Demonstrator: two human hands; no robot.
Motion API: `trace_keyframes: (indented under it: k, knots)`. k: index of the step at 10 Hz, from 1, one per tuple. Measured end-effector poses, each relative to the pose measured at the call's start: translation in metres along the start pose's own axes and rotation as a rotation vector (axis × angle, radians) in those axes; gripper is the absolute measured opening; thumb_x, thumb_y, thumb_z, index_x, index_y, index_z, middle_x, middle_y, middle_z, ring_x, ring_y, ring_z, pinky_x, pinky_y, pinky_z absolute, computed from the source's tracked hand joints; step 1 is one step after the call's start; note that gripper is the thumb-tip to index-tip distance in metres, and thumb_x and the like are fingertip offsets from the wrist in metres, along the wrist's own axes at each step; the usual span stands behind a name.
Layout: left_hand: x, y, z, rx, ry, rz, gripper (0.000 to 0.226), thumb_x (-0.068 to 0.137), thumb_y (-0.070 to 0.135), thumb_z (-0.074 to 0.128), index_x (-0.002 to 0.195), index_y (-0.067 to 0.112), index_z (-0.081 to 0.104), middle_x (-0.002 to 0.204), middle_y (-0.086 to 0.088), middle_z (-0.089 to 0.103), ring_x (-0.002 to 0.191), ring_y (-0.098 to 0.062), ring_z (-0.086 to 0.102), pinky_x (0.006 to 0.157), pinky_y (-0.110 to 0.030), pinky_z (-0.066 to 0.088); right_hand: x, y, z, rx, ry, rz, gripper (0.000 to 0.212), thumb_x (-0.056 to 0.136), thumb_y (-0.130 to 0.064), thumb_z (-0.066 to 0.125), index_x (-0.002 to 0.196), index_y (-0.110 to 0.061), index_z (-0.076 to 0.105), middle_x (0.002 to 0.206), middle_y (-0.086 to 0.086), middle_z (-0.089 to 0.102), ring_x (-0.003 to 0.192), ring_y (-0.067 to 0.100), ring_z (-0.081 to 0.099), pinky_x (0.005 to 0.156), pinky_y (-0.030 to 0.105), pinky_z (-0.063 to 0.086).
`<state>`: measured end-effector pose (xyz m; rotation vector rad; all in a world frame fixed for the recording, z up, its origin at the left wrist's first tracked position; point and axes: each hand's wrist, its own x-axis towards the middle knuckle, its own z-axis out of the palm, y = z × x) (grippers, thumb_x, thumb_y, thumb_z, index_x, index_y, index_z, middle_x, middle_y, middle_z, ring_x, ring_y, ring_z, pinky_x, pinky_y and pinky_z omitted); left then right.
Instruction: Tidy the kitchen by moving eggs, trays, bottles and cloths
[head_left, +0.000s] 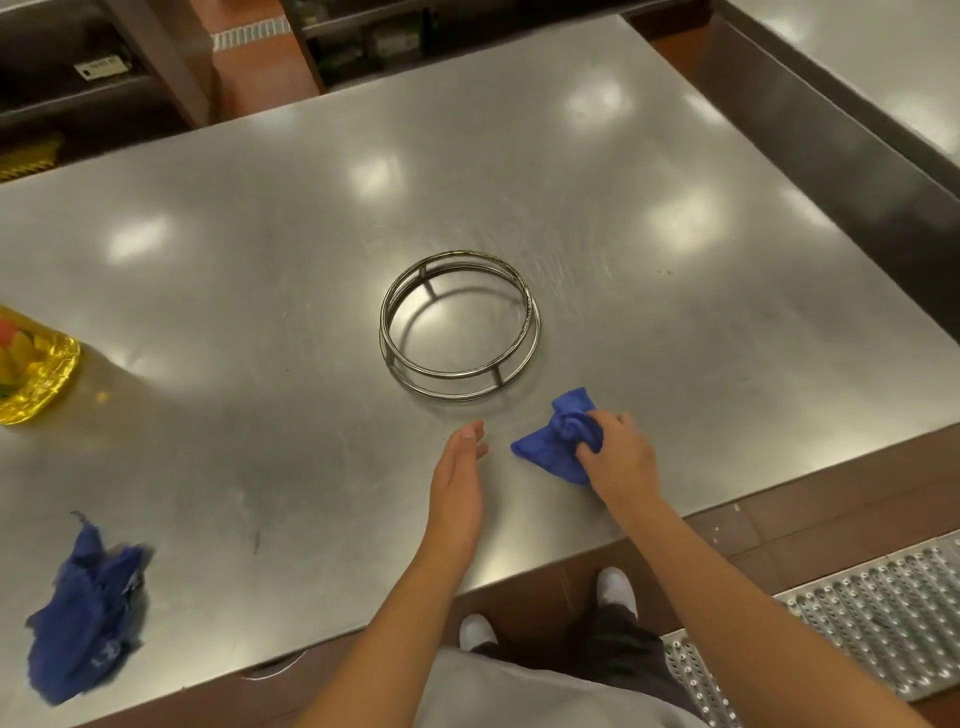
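Right hand (621, 457) grips a blue cloth (558, 436); left hand (457, 467) lies flat, fingers straight.

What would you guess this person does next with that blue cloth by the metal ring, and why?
Probably lift the blue cloth off the steel table. The right hand already grips it, bunched, just short of the metal ring, while the left hand hovers open beside it, holding nothing.
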<state>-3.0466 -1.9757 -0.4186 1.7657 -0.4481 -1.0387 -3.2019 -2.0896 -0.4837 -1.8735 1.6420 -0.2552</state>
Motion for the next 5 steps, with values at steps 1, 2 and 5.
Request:
trace_keyframes:
  k: [1, 2, 5]
  knots:
    - [-0.006, 0.004, 0.028, -0.025, 0.018, -0.011, 0.042, 0.108, 0.04, 0.03, 0.135, 0.023, 0.059, 0.132, 0.008, 0.062, 0.12, -0.007, 0.058, 0.115, -0.044, 0.038, 0.011, 0.024, -0.022, 0.017, 0.004, 0.014, 0.029, 0.089, -0.016, 0.063, 0.118, -0.012, 0.065, 0.105, 0.015, 0.058, 0.085, 0.036, 0.062, 0.068, 0.029, 0.037]
    - [-0.014, 0.011, 0.054, -0.06, 0.046, -0.018, 0.041, 0.108, 0.039, 0.031, 0.133, 0.026, 0.06, 0.132, 0.01, 0.062, 0.119, -0.006, 0.059, 0.115, -0.044, 0.038, 0.017, 0.036, -0.039, 0.032, -0.055, -0.004, 0.032, 0.088, -0.021, 0.064, 0.12, -0.014, 0.064, 0.106, 0.012, 0.058, 0.088, 0.031, 0.061, 0.067, 0.027, 0.034]
    - [-0.036, 0.039, 0.095, -0.236, 0.216, 0.001, 0.033, 0.108, 0.036, 0.032, 0.125, 0.029, 0.06, 0.133, 0.004, 0.063, 0.117, -0.009, 0.061, 0.107, -0.038, 0.045, 0.018, 0.023, -0.079, 0.284, -0.115, -0.143, 0.017, 0.093, -0.033, 0.062, 0.102, -0.02, 0.056, 0.09, -0.007, 0.057, 0.087, 0.018, 0.057, 0.062, 0.022, 0.037]
